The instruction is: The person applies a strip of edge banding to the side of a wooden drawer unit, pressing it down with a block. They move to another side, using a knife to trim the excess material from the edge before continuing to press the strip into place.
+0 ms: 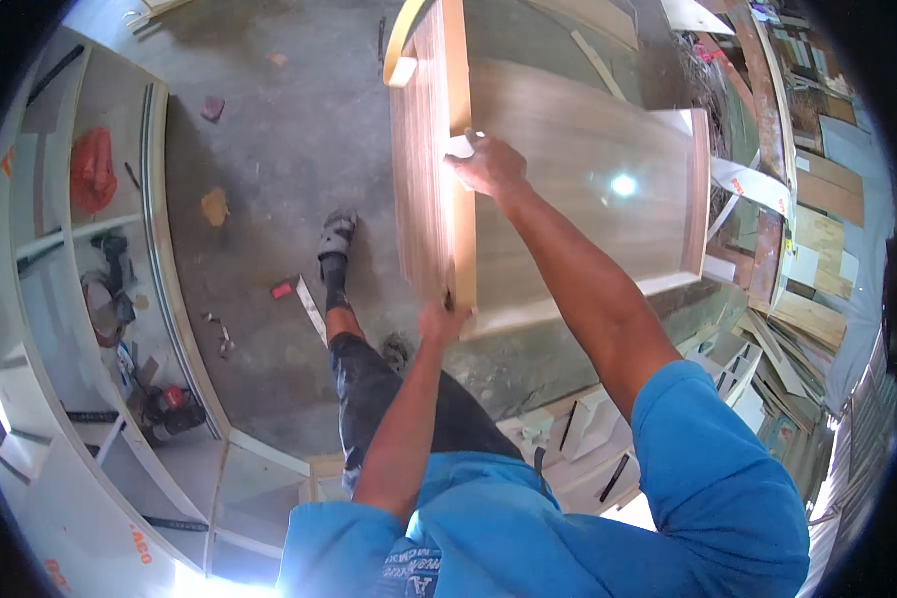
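A wood-grain cabinet panel (424, 169) stands on edge in front of me, with a tan edging strip (458, 90) along its narrow upper edge. At the far end a yellow strip (399, 40) curls loose above the panel. My right hand (493, 164) is closed on a small white block (460, 148) and presses it against the edging about midway along. My left hand (441, 322) is closed at the panel's near corner, beside the strip's near end; what lies under its fingers is partly hidden.
A wood-grain board (578, 179) adjoins the panel on the right. An open white cabinet (159, 299) holding tools and a red bag (93, 169) stands on the left. On the concrete floor (269, 130) lies a red-handled tool (285, 289). Stacked boards (817, 239) fill the right side.
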### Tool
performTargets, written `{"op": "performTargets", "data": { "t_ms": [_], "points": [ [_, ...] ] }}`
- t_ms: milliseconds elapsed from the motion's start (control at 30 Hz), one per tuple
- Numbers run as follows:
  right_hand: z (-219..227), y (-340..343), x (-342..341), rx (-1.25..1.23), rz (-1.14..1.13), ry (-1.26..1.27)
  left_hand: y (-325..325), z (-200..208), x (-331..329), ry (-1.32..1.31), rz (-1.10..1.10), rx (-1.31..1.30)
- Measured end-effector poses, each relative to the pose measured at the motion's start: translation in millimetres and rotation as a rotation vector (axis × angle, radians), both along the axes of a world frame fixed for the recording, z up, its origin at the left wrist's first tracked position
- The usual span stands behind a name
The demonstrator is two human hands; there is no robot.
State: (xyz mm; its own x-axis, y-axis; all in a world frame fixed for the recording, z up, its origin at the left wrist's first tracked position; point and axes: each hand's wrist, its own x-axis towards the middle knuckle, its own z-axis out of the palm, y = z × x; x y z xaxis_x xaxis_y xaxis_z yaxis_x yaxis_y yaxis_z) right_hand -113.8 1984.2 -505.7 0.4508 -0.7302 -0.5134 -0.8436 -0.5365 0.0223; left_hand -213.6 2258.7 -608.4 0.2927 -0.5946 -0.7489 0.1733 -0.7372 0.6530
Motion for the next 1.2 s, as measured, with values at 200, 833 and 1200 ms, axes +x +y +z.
{"op": "performTargets", "data": {
  "t_ms": [200,833,1200],
  "points": [
    [-5.5,96.6,-87.2,0.078,-0.103,-0.003,47.9,-12.5,-18.5,-0.002,0.002,-0.076],
    [-4.4,277.8,-218.5,-0.037,-0.139,-0.121,221.4,-61.6,-22.7,-0.013,-0.062,0.107],
    [29.6,284.4,-274.3,0.037,-0.350,-0.098,209.6,-18.6,3.0,-0.054,-0.014,0.131]
  ]
}}
